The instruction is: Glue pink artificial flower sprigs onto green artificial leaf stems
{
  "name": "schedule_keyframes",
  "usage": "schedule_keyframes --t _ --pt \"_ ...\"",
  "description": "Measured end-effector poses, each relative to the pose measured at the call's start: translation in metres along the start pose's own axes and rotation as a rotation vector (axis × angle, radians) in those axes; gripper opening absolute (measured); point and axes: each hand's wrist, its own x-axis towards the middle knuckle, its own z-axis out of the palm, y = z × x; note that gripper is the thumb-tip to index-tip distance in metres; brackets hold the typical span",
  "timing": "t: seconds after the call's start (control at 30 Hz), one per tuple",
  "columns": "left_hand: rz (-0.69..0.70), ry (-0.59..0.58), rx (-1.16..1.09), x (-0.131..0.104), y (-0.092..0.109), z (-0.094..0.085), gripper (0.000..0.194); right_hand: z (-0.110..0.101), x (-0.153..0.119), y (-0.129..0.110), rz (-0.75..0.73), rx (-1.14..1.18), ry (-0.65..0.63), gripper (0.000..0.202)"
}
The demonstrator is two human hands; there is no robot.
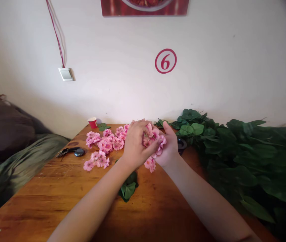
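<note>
Both my hands meet above the middle of the wooden table (57, 188), cupped around a bunch of pink artificial flowers (161, 144). My left hand (136, 143) lies over the bunch, its fingers curled and its thumb across the blossoms. From the other side my right hand (170, 146) supports the flowers, thumb pointing up. The stems inside the grip are hidden. Several more pink flower clusters (106, 143) lie to the left of my hands, and a small blossom (150, 164) shows just below them. Under my left forearm rests a green leaf (128, 191).
A large heap of green artificial leaves (243, 158) covers the right side. Pliers with dark handles (68, 150) and a round dark object (79, 152) lie at the left. A red paper cup (92, 123) stands at the back. A dark round item (182, 144) is partly hidden behind my right hand.
</note>
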Motion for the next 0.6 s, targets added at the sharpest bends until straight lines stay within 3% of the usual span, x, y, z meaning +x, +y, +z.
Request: schedule_keyframes --t 0.1,0.23,0.6 --pt "-0.015 0.07 -0.014 0.001 0.0 -0.001 0.029 0.001 0.0 0.003 -0.006 0.029 0.002 0.054" --pt "-0.053 0.14 0.004 0.0 0.0 -0.003 0.025 0.007 -0.001 0.013 -0.125 0.008 0.003 0.054" --pt "-0.078 0.109 -0.075 -0.005 0.005 0.007 0.018 0.016 -0.003 0.018 -0.143 0.044 -0.013 0.038"
